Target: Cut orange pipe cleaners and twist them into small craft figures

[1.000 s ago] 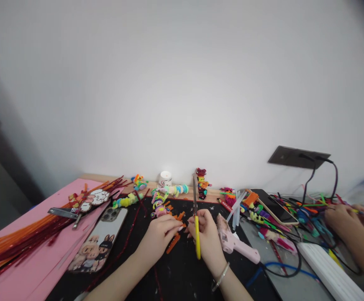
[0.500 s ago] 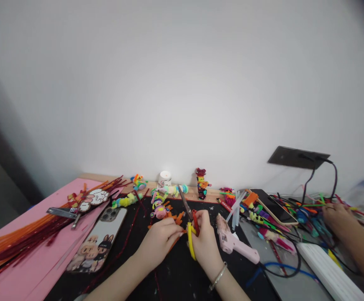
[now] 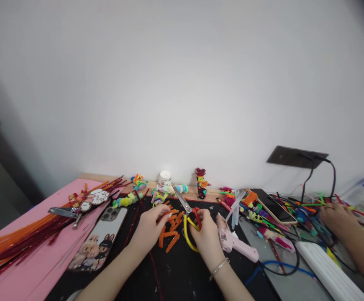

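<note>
My right hand grips yellow-and-red handled scissors, their blades pointing up and left over the black mat. My left hand rests curled on the mat beside a small heap of short orange pipe-cleaner pieces, its fingertips pinched at them. A small colourful pipe-cleaner figure lies just beyond the left hand.
A phone in a cartoon case lies left of my hands, on pink paper with long orange and red pipe cleaners. A pink glue gun lies right. Another person's hand reaches into tangled pipe cleaners far right.
The scissors tilted from upright to lying leftward with the handles spread. My left hand moved up and left, uncovering the orange pieces on the mat.
</note>
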Demonstrator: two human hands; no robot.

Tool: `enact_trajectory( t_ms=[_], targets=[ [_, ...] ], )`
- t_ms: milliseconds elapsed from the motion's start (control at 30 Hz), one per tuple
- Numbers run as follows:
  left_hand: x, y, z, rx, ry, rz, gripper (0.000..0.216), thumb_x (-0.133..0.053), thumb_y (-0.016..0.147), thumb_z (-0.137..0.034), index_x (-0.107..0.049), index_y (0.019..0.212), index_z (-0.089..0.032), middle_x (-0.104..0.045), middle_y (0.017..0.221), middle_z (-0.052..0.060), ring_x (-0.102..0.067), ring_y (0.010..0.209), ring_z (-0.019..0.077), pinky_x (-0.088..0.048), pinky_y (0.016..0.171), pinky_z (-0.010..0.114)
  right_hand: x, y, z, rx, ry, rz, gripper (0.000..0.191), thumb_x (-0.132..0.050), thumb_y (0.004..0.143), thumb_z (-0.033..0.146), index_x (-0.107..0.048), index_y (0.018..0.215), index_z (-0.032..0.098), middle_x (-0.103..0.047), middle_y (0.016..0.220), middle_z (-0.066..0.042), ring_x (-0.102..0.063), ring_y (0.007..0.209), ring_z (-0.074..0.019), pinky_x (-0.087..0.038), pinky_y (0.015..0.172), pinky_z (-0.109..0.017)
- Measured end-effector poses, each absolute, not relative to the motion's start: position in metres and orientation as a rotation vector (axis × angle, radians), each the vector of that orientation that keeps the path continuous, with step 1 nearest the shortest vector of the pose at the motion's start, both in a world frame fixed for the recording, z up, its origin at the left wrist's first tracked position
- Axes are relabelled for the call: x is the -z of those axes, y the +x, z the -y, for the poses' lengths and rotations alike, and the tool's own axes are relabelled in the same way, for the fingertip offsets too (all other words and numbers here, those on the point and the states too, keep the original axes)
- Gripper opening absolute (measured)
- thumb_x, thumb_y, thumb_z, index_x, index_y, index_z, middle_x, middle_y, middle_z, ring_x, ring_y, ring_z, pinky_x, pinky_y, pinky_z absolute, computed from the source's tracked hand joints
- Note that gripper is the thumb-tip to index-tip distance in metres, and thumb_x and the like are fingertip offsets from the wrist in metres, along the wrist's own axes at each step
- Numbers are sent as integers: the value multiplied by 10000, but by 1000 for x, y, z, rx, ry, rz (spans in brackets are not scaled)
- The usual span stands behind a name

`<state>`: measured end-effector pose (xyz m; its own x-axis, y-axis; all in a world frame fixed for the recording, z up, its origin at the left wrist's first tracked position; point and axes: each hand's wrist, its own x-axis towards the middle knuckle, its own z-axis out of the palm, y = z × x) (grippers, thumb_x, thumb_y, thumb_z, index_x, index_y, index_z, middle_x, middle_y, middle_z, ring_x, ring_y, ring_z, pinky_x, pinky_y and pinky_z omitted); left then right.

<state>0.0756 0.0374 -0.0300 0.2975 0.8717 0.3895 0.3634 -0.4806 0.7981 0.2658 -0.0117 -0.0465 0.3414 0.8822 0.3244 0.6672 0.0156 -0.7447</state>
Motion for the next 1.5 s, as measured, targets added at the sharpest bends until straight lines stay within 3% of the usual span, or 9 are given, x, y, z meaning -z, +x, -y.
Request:
enact_trajectory(
  t_ms=[200,300,400,633,767,933,1133,1233,1500],
  targets=[
    [34,67,-52,-1152,2216,-1157,300,-485,918,-242,-650,1158,-175,-662,1225,100,-578,1129,245,-459,1003,413,46,268,13,-273,-1767,1410,336,-513,657,-17,-498,926,182,-663,857,-73,-670,833,-231,-521,743,-301],
    [38,60,-62,-998,2353,-1134,367,-384,943,-172,-649,1196,-178,-650,1262,92,-558,1124,248,-451,1003,435,44,268,13,-260,-1785,1433,344,-521,655,-19,-494,931,185,-648,845,-64,-661,832,-231,-517,749,-305],
    [39,54,-68,-842,2424,-1066,349,-416,939,-184,-647,1201,-188,-641,1260,96,-568,1106,246,-467,978,416,43,268,13,-322,-1768,1444,381,-525,671,-1,-497,1003,183,-641,852,-50,-660,830,-225,-516,749,-303],
    [31,51,-68,-866,2446,-1069,196,-463,895,-166,-655,928,-189,-652,1036,78,-592,982,219,-486,915,358,43,268,14,-384,-1723,1425,407,-526,661,18,-527,1025,199,-650,856,-28,-671,825,-211,-511,748,-280],
    [33,52,-68,-959,2507,-1232,257,-446,870,-134,-650,1012,-197,-677,1077,74,-575,999,249,-449,945,427,44,267,14,-386,-1733,1444,406,-530,670,16,-531,1033,198,-656,860,-31,-670,830,-209,-509,758,-277],
    [28,46,-72,-1097,2390,-1447,242,-488,872,-291,-621,1048,-191,-644,1144,110,-578,1093,277,-468,901,394,42,267,16,-281,-1777,1494,429,-508,673,-14,-537,1055,179,-674,915,-69,-668,911,-233,-507,798,-299],
    [26,27,-82,-574,2021,-2000,221,-475,850,-354,-592,786,-177,-686,772,123,-678,775,294,-459,637,332,35,266,18,-180,-1819,1542,377,-489,685,-37,-535,987,184,-667,895,-73,-661,894,-238,-505,807,-326],
    [31,26,-82,-422,2047,-1956,275,-490,825,-387,-573,650,-190,-688,723,136,-683,756,312,-439,609,328,35,265,18,-218,-1803,1544,370,-494,681,-37,-532,968,193,-666,887,-61,-665,882,-231,-510,783,-312],
    [25,33,-71,-432,2075,-1876,270,-490,807,-376,-572,621,-198,-708,708,125,-673,706,287,-381,551,302,36,267,18,-163,-1812,1536,371,-495,687,-40,-548,981,180,-674,904,-80,-656,902,-243,-501,809,-338]
  ],
)
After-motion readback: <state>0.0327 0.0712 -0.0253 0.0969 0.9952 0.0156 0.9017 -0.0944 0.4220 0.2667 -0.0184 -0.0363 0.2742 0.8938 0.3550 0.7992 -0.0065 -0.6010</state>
